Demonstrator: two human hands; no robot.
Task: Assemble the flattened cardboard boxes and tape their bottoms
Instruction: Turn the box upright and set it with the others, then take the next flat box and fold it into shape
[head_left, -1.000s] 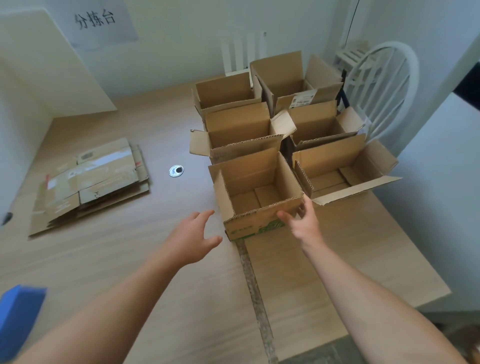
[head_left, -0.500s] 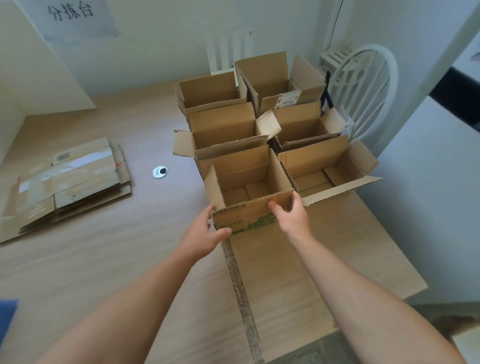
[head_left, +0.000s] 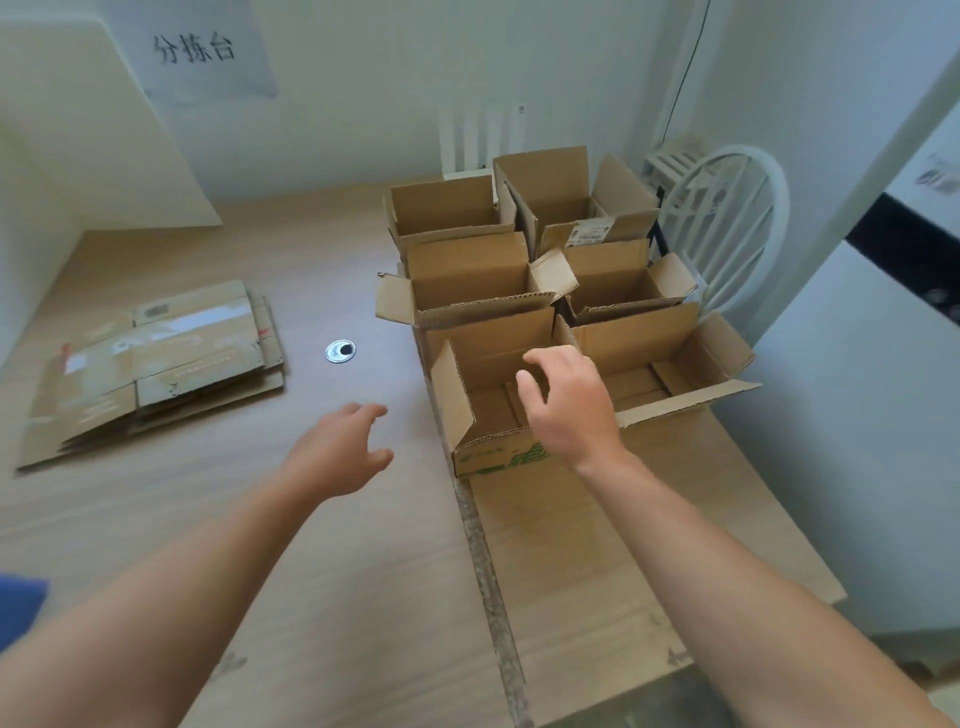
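Several assembled cardboard boxes stand open-topped in two rows on the right half of the wooden table (head_left: 332, 545). The nearest box (head_left: 483, 415) has green print on its front. My right hand (head_left: 569, 405) hovers above this box's front right corner, fingers loosely curled, holding nothing. My left hand (head_left: 337, 452) is over the bare table to the left of that box, fingers spread and apart from it. A stack of flattened boxes (head_left: 150, 364) lies on the table at the left.
A small round metal disc (head_left: 340, 352) lies on the table between the flat stack and the boxes. A white chair (head_left: 727, 218) stands behind the boxes at the right. A blue object (head_left: 18, 605) shows at the left edge. The table's right edge runs beside the boxes.
Both hands have let go of the nearest box. My left hand has drawn away to the left, and my right hand has lifted above the box's front corner.
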